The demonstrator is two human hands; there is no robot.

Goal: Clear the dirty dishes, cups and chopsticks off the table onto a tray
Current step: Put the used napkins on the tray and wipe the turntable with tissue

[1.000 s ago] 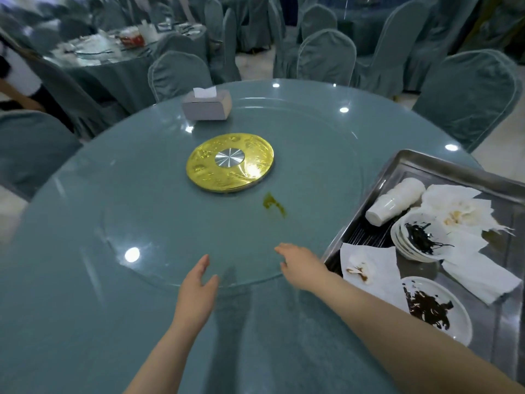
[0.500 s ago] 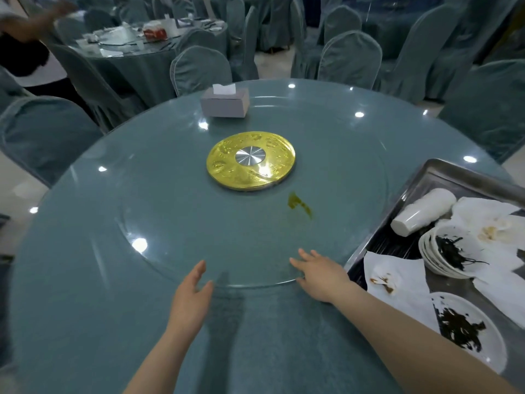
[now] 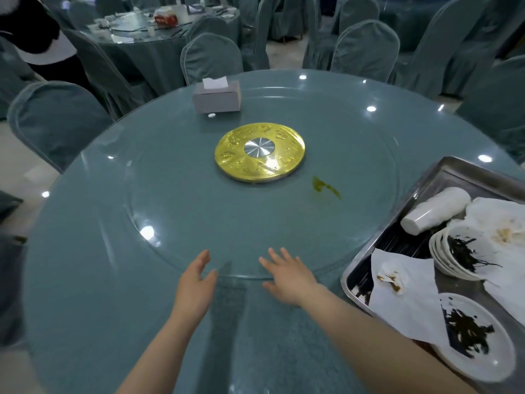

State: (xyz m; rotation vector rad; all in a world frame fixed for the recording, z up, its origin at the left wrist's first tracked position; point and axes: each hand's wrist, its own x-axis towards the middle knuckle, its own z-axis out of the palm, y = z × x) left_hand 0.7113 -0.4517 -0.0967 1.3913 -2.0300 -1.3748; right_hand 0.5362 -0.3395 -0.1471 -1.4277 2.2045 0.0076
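Observation:
A steel tray (image 3: pixel 443 170) sits at the table's right edge. It holds stacked white cups (image 3: pixel 437 210) lying on their side, a stack of white bowls (image 3: pixel 454 254) with dark scraps, a white plate (image 3: pixel 477 345) with dark leftovers, and soiled napkins (image 3: pixel 403 297). My left hand (image 3: pixel 194 282) hovers at the near rim of the glass turntable (image 3: pixel 170 194), fingers straight, holding nothing. My right hand (image 3: pixel 287 275) lies flat on that rim with fingers spread, just left of the tray.
A gold hub (image 3: pixel 260 152) marks the turntable's centre, with a greenish sauce smear (image 3: pixel 325 187) beside it. A grey tissue box (image 3: pixel 217 95) stands at the far side. Covered chairs (image 3: pixel 366 49) ring the table. A person stands at the far left by another table (image 3: pixel 159 29).
The view has shifted so the table sits further right and closer. My right hand has spread its fingers flat at the turntable rim. My left hand stays beside it.

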